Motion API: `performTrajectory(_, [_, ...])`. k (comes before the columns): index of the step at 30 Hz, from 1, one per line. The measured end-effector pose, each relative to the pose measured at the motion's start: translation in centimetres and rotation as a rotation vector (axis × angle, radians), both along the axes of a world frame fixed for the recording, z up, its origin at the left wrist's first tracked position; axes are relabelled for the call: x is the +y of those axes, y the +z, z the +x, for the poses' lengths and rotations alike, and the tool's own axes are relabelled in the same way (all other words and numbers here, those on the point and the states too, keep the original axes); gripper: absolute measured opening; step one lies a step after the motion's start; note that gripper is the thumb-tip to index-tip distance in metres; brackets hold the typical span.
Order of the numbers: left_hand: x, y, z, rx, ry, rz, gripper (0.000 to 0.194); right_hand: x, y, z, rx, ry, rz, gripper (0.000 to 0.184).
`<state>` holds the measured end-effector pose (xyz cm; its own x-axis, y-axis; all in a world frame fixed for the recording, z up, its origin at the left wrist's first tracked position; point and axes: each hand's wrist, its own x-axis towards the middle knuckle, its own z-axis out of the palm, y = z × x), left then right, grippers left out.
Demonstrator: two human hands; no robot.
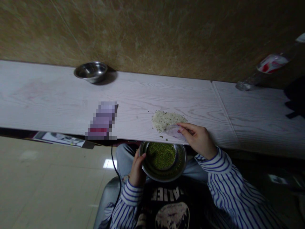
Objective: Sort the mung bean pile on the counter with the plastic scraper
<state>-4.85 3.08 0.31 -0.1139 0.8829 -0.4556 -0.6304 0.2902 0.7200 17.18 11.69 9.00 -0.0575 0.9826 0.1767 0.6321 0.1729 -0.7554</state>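
desk: the white wood-grain desk (47, 95) runs across the view, against a brown marbled wall (143, 31).
far left, rear: a small stainless steel bowl (94, 76) sits upright near the wall.
left, front: a pixelated, purplish rectangular item (102, 121) lies near the desk's front edge; its details are hidden.
below it: a black cable (113, 160) hangs down past a grey seat (105, 194).
left hand: the left hand (138, 168) grips the left side of the large stainless steel bowl (182, 162), thumb over the rim.
large bowl: above the lap, just in front of the desk edge, tipped so its inside shows; it holds green mung beans (162, 156).
grain pile: white rice-like grains (164, 119) mixed with scattered green beans lie on the desk, behind the large bowl.
right hand: the right hand (179, 128) pinches a thin clear plastic sheet (172, 131) between thumb and fingers, at the pile's right front side.
right, rear: a clear plastic bottle (271, 65) with a red and white label stands near the wall.
far right: a dark object (296, 95), too dim to identify.
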Motion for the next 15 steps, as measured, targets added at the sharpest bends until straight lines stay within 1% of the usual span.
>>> performTrajectory(7, [-0.1, 0.2, -0.1, 0.021, -0.008, 0.010, 0.045, -0.2, -0.1, -0.5, 0.019, 0.030, -0.009, 0.031])
performTrajectory(10, [-0.1, 0.4, -0.1, 0.028, -0.014, 0.020, 0.047, 0.1, -0.4, -0.6, 0.008, 0.006, 0.000, 0.031])
performTrajectory(15, [-0.1, 0.4, -0.3, 0.047, -0.005, 0.018, 0.046, 0.9, -0.7, 0.3, -0.005, -0.030, 0.022, 0.030])
